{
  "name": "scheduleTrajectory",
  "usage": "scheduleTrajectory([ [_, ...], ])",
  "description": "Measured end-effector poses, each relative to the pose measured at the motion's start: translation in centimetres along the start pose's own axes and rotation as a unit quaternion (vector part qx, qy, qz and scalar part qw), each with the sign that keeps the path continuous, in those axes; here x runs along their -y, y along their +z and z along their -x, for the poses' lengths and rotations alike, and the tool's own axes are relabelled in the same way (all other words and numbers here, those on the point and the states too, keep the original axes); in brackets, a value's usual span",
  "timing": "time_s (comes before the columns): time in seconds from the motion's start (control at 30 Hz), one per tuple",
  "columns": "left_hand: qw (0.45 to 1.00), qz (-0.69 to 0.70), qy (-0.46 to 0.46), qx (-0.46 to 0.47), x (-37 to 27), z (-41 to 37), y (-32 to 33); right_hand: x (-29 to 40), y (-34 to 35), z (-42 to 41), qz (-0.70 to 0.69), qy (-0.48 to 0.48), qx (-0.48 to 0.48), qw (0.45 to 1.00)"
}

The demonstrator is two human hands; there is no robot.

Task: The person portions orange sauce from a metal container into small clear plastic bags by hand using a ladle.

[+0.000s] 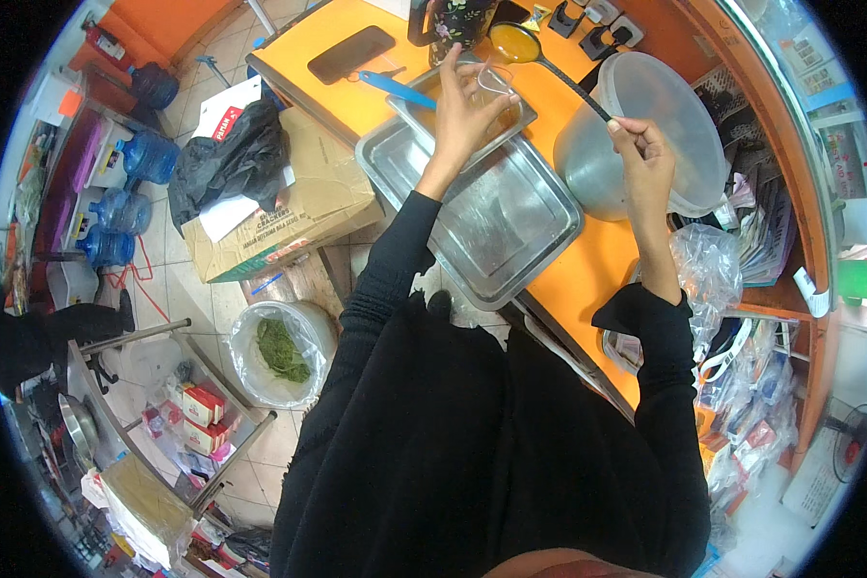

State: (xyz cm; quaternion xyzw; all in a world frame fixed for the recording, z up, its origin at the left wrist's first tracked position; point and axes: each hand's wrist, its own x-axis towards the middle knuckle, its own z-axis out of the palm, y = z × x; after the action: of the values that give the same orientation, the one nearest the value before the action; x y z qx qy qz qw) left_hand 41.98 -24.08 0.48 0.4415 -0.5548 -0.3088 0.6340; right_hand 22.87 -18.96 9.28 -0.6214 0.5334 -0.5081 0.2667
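Note:
My right hand [646,148] grips the black handle of a ladle [574,85]. The ladle's bowl holds a yellow-orange liquid [514,45] and hangs just beyond my left hand. My left hand [466,108] has its fingers spread at the mouth of a thin clear plastic bag [497,78], seemingly holding it. Beneath that hand is a small metal tray [526,119] with yellow-orange contents, partly hidden. A blue-handled utensil [397,88] leans over its left rim. The small tray rests across the far end of a larger metal tray [505,224], whose near corner overhangs the table.
On the orange table [549,278] stand a translucent plastic bucket [592,166], a phone [351,54] and a dark floral container [451,25]. Left are a cardboard box [317,195] under a black plastic bag [234,155], and a lined bin [317,325] holding green leaves [281,350].

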Motion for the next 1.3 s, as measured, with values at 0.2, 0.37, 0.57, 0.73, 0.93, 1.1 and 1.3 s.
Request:
scheduleTrajectory([
  [0.2,1.0,0.017,-0.002,-0.018,-0.7,0.1,0.0,-0.4,0.6,0.5,0.038,-0.044,-0.022,0.998],
  [0.37,1.0,0.0,0.012,-0.021,-0.5,0.2,0.1,-0.1,0.8,0.9,0.153,-0.111,-0.065,0.98],
  [0.57,1.0,0.0,0.007,-0.018,-0.9,0.4,0.0,0.1,0.6,1.1,0.283,-0.297,-0.096,0.907],
  [0.73,1.0,0.006,0.006,-0.028,-0.9,0.5,-0.4,-1.0,0.8,1.4,0.35,-0.397,-0.115,0.841],
  [0.93,0.999,-0.021,0.021,-0.045,-0.1,1.0,-1.6,-1.3,2.4,1.6,0.285,-0.342,-0.112,0.888],
  [1.1,0.997,0.062,-0.012,-0.049,0.0,1.5,-3.6,-4.7,4.4,0.7,0.306,-0.264,-0.076,0.912],
  [1.3,0.995,0.093,0.015,-0.022,-0.9,1.4,-6.0,-7.5,7.2,1.4,0.397,-0.227,0.034,0.889],
])
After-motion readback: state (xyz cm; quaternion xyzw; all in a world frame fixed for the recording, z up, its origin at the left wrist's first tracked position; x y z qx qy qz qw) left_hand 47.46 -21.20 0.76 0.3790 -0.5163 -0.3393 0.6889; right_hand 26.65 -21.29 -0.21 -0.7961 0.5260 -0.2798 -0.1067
